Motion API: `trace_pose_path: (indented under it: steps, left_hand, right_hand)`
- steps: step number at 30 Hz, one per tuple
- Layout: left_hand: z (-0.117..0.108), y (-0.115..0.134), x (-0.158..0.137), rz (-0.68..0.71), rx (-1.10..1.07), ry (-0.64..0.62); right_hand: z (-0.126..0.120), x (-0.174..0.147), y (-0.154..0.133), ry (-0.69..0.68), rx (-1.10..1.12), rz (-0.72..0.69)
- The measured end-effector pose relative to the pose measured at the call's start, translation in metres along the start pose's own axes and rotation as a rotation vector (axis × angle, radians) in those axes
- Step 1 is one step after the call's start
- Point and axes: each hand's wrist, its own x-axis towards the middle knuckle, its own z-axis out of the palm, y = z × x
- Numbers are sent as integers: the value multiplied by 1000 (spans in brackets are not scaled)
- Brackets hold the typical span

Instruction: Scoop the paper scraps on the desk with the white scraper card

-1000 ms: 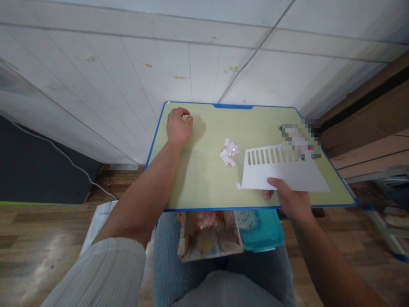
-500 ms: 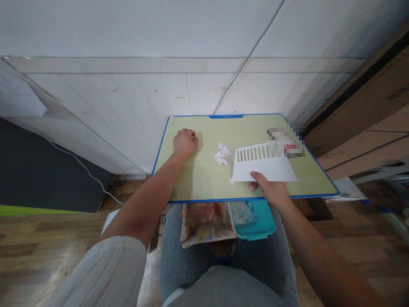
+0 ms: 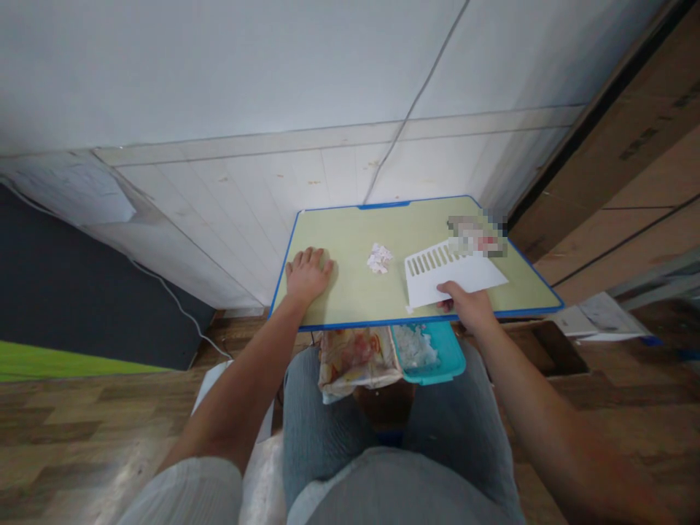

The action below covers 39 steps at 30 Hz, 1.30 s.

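My left hand (image 3: 308,273) lies flat on the left part of the pale green table (image 3: 344,230), fingers spread and nothing in them. With thumb on top and fingers beneath, my right hand (image 3: 467,302) grips the near edge of a white sheet with a row of slots (image 3: 456,278). Between the two hands sits a small pile of pale paper scraps (image 3: 379,259). One small white scrap (image 3: 409,310) is by the sheet's near left corner. Pixelation covers an item (image 3: 477,235) behind the sheet, so its kind is hidden.
Below the table's front edge, a lined box with a stained inside (image 3: 358,357) stands beside a turquoise plastic container (image 3: 451,354) holding whitish bits. A white wall (image 3: 246,189) with a hanging cable (image 3: 418,95) rises behind. Brown cardboard (image 3: 617,182) stands at the right.
My left hand has opened from a curled shape to flat, spread fingers and come slightly nearer. The slotted sheet has turned a little in my right hand. The camera view has tilted.
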Motion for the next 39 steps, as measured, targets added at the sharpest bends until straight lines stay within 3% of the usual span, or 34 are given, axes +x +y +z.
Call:
trace_pose_path:
  steps: [11,39]
  left_hand:
    - [-7,7,-5,-1,125,-14]
    - [-5,5,-5,-11,137,-11]
  right_hand:
    - [2,1,-1,-24,9,16]
    - [-7,0,3,-100,45,56]
